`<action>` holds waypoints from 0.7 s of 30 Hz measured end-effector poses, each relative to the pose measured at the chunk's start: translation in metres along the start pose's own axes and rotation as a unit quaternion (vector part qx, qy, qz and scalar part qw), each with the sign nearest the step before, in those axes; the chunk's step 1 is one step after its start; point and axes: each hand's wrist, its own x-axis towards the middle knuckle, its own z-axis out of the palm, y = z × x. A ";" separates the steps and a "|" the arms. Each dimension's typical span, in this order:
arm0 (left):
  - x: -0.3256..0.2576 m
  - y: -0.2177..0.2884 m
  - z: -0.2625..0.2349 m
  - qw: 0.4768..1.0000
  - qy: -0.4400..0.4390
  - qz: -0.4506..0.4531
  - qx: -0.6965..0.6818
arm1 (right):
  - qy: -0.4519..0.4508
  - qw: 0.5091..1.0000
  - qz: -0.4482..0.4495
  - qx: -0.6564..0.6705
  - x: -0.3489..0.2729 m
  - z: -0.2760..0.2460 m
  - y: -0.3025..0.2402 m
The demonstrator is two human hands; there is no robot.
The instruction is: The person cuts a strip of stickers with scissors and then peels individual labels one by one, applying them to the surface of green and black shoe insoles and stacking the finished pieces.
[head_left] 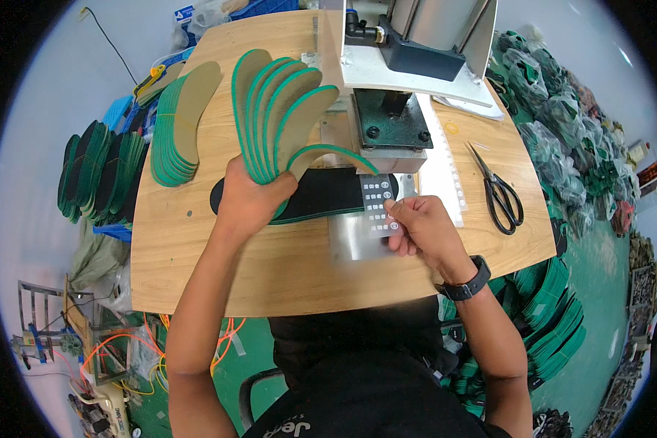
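Green-edged insoles (292, 120): fanned out in the upper middle of the frame, tan faces showing, lower ends gathered in the left hand (250, 196); one curves away to the right.
Left hand: fingers (283, 188) closed round the gathered ends.
Right hand (432, 232): right of centre, thumb and fingers nearly together, pinching the right edge of the clear sheet (377, 206).
Clear sheet: marked in white, overlapping the right end of the black insole; whether it touches, I cannot tell.
Black insole (314, 191): lying across mid-frame on the counter (179, 252).
Metal plate (350, 244): below the sheet.
Press (393, 120): upper right of centre, just above the sheet.
Scissors (501, 201): right of frame, blades slightly parted.
Banded stack (190, 120): upper left, more insoles.
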 end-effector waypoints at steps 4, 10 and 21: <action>0.000 -0.004 -0.001 0.999 -0.007 0.037 0.018 | 0.009 1.000 0.007 -0.001 0.001 0.002 -0.001; 0.000 -0.007 0.003 0.995 -0.008 0.077 0.064 | 0.019 1.000 0.016 -0.007 0.003 0.003 -0.001; 0.004 -0.005 0.005 0.975 -0.113 0.060 0.181 | 0.026 0.999 -0.001 0.035 -0.002 0.008 0.003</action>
